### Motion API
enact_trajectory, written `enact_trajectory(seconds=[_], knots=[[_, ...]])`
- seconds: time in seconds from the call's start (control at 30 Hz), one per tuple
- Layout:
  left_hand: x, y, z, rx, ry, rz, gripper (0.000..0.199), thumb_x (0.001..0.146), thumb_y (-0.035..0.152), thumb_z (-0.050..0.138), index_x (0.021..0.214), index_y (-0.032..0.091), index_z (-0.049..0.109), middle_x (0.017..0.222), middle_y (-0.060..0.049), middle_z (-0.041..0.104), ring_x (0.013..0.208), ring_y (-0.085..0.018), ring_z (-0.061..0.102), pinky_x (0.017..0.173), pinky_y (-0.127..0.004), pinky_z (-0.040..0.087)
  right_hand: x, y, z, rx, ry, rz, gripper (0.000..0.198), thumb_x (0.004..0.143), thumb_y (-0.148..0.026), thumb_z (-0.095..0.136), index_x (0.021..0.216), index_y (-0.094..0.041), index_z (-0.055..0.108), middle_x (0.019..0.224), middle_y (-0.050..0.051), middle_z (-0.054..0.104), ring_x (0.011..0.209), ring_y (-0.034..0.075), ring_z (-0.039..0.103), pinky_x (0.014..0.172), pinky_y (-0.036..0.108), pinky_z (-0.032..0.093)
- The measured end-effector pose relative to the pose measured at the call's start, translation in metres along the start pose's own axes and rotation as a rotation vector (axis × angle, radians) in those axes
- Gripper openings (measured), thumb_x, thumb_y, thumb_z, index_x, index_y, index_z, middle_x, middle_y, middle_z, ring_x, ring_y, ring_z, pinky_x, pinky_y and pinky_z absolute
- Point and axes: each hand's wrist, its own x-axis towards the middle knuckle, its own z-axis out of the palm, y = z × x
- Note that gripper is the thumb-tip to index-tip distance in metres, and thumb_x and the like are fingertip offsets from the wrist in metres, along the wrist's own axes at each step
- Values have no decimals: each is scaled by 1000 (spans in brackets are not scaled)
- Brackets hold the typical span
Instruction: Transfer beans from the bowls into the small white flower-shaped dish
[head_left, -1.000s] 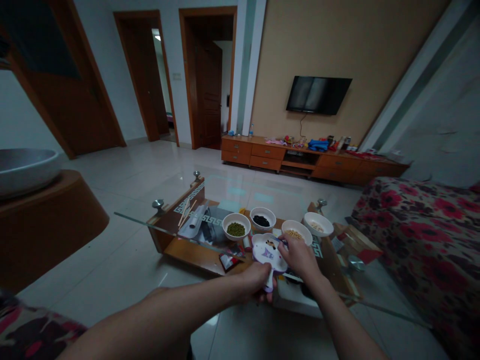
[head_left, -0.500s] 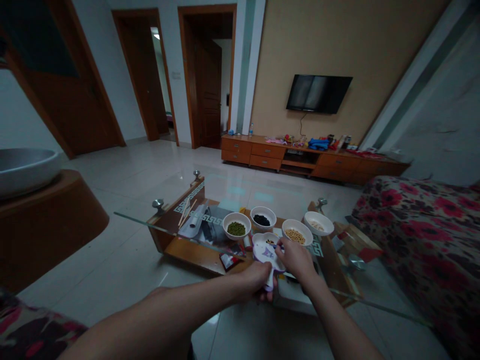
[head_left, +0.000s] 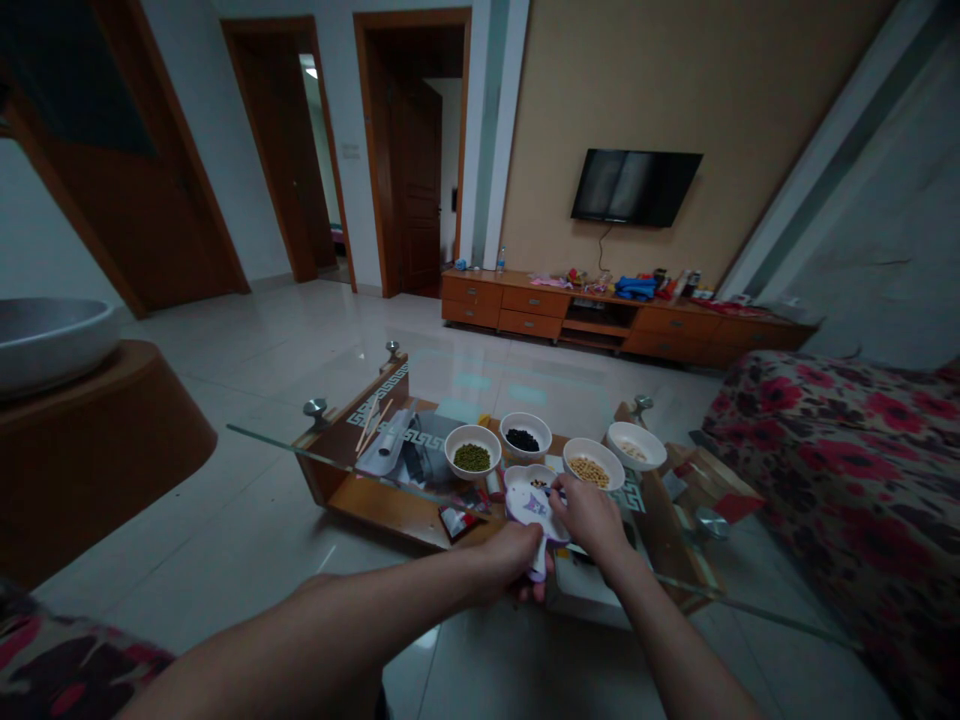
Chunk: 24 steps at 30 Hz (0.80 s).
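Observation:
My left hand [head_left: 517, 558] is closed round the handle of a white and purple dish [head_left: 525, 508] with a scalloped edge and a cartoon print. A few mixed dark and pale beans [head_left: 538, 483] lie in it near the far edge. Over the dish's right side, my right hand [head_left: 589, 512] is pinched on a thin dark tool, mostly hidden by the fingers. Beyond stand white bowls: one with green beans [head_left: 472, 458], one with black beans [head_left: 523, 440], one with yellow soybeans [head_left: 589, 472], and one with some pale pieces [head_left: 634, 451].
The bowls stand on a glass-topped coffee table [head_left: 427, 470]. Chopsticks [head_left: 373, 425] lie at its left, and a red-and-white packet [head_left: 457, 522] is on the shelf below. A flowered sofa [head_left: 840, 450] is at the right; a television cabinet [head_left: 525, 300] stands against the far wall.
Both hands stay at the dish. My right hand has shifted very slightly left, its tool still pinched near the beans; the bowls stand as before.

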Motion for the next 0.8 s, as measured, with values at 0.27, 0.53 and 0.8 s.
enact_trajectory(seconds=[0.27, 0.53, 0.8], knots=[[3, -2, 0, 0, -3, 4, 44, 92, 33, 16, 73, 17, 53, 43, -2, 50, 32, -11, 36, 40, -22, 25, 0, 0, -3, 27, -1, 8, 27, 89, -35, 43, 98, -22, 65, 94, 8, 70, 88, 21, 65, 70, 27, 41], [2, -2, 0, -16, -3, 13, 45, 92, 33, 17, 70, 17, 53, 42, -1, 48, 32, -11, 36, 41, -22, 24, -2, 7, -16, 55, 37, 54, 30, 89, -37, 43, 101, -22, 66, 95, 9, 69, 93, 22, 64, 70, 27, 40], [6, -5, -2, -8, -22, 7, 45, 93, 36, 16, 73, 18, 53, 44, -2, 50, 31, -11, 37, 40, -22, 25, 0, 5, -9, 29, -42, 30, 26, 87, -36, 46, 99, -23, 65, 96, 9, 70, 93, 22, 64, 71, 28, 41]])
